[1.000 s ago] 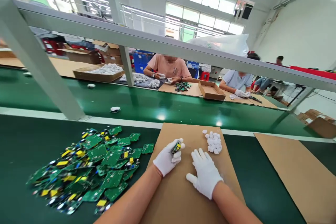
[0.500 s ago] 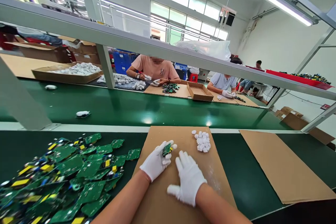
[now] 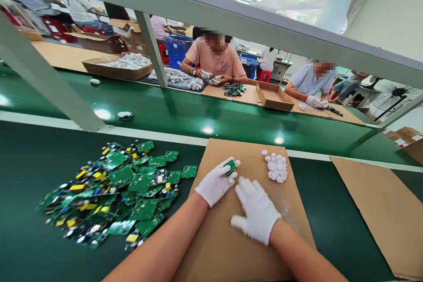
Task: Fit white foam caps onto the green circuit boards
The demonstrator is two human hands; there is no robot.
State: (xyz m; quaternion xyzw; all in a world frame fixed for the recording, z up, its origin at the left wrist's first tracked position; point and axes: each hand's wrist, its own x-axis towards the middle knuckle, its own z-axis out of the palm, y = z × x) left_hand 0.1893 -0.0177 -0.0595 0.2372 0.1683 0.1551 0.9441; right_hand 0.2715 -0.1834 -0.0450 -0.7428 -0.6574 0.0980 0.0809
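In a white glove, my left hand [image 3: 216, 183] grips a small green circuit board [image 3: 230, 167] between thumb and fingers, just above the cardboard sheet [image 3: 211, 246]. My right hand [image 3: 257, 211], also gloved, is spread palm down over the same cardboard, its fingers stretched out and holding nothing. Whether its palm touches the cardboard I cannot tell. Beyond the right hand lies a cluster of small white pieces [image 3: 276, 168], with one piece [image 3: 264, 152] slightly apart. A large heap of green circuit boards [image 3: 139, 183] with yellow and blue components spreads left of my left arm.
A second cardboard sheet [image 3: 380, 211] lies to the right. Past a white rail runs a green belt [image 3: 172, 114] carrying two white-topped pieces. A grey shelf beam [image 3: 211, 9] and post [image 3: 66, 79] cross in front. Two people work opposite beside an open cardboard tray [image 3: 276, 97].
The view has tilted down and turned left, so things sit further right in the picture. My left hand still holds the circuit board; my right hand stays spread over the cardboard.
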